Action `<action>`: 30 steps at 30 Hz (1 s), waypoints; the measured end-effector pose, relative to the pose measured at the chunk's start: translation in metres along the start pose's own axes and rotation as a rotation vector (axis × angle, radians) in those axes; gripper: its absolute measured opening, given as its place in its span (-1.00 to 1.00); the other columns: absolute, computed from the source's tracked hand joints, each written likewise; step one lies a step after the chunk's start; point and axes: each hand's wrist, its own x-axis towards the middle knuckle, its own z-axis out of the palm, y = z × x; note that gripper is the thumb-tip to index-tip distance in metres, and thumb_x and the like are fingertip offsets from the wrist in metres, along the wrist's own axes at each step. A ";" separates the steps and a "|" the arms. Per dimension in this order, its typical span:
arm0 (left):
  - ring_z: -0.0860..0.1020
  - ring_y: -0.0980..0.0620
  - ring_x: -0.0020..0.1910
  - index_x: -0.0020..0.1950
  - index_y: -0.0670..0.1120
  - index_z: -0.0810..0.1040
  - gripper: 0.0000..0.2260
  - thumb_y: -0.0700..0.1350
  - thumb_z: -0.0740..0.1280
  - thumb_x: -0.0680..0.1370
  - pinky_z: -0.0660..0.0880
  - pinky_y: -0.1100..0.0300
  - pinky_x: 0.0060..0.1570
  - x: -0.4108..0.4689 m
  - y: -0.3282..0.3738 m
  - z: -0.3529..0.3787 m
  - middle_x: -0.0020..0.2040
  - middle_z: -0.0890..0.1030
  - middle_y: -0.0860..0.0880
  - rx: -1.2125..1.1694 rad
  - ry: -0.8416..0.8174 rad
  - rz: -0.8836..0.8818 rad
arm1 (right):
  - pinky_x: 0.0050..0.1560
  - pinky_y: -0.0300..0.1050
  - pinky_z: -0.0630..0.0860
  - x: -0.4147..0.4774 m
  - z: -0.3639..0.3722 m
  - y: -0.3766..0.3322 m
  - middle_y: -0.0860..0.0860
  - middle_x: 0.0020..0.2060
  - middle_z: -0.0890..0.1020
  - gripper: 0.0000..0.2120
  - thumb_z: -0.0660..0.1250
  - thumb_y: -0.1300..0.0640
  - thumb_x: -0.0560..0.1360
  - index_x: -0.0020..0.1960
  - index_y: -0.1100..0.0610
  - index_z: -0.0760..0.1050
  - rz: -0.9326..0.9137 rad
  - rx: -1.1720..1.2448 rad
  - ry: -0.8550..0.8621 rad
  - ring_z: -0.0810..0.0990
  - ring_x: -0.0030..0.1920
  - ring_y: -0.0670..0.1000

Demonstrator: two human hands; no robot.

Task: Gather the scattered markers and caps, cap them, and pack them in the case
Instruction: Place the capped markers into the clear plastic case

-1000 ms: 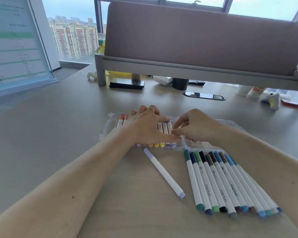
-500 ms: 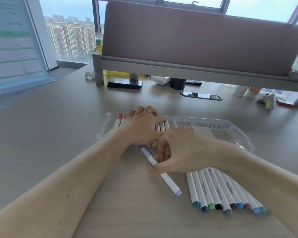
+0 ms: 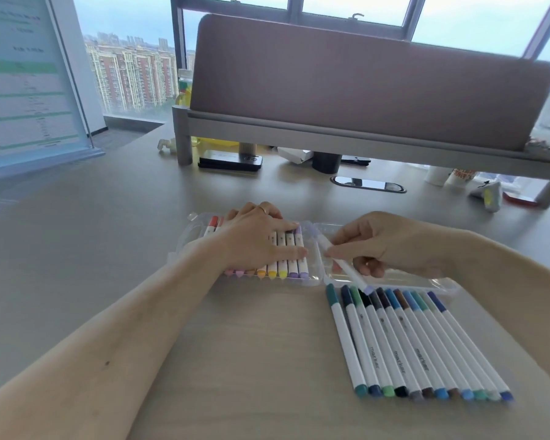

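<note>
The left hand (image 3: pixel 258 246) covers the middles of the white markers (image 3: pixel 281 266) packed in the clear plastic case (image 3: pixel 185 239); the right hand (image 3: pixel 388 246) hides part of the lilac-capped white marker (image 3: pixel 354 277). Print on the green-striped white board (image 3: pixel 26 90) is blurred.

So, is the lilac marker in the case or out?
Out. The right hand pinches the lilac marker, slanted over the case beside the packed row, not lying in it.

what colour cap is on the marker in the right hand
Pale lilac cap on that marker, head view.
</note>
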 end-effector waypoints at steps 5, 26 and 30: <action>0.39 0.03 0.33 0.42 0.19 0.54 -0.51 0.37 0.27 0.56 0.29 -0.03 0.37 -0.002 -0.001 -0.003 0.35 0.45 0.14 -0.064 0.078 -0.019 | -0.34 -0.28 0.50 0.017 0.002 0.007 0.00 -0.42 0.61 -0.80 0.51 0.06 0.51 -0.11 0.22 0.71 0.051 0.119 0.201 0.48 -0.45 -0.10; 0.29 0.02 0.42 0.63 0.21 0.20 -0.15 0.57 0.16 0.41 0.26 -0.06 0.44 0.001 0.013 0.001 0.48 0.35 0.09 0.053 0.006 0.123 | -0.20 -0.20 0.57 0.055 0.024 0.002 0.05 -0.39 0.72 -0.66 0.53 -0.05 0.48 -0.22 0.25 0.69 0.042 -0.222 0.345 0.59 -0.44 -0.12; 0.25 0.00 0.46 0.63 0.19 0.22 -0.19 0.56 0.12 0.46 0.22 -0.09 0.46 0.004 0.015 0.001 0.51 0.31 0.09 0.081 -0.019 0.125 | -0.25 -0.24 0.60 0.050 0.019 0.013 0.13 -0.30 0.74 -0.75 0.54 0.06 0.50 -0.11 0.27 0.69 0.072 -0.069 0.317 0.61 -0.38 -0.05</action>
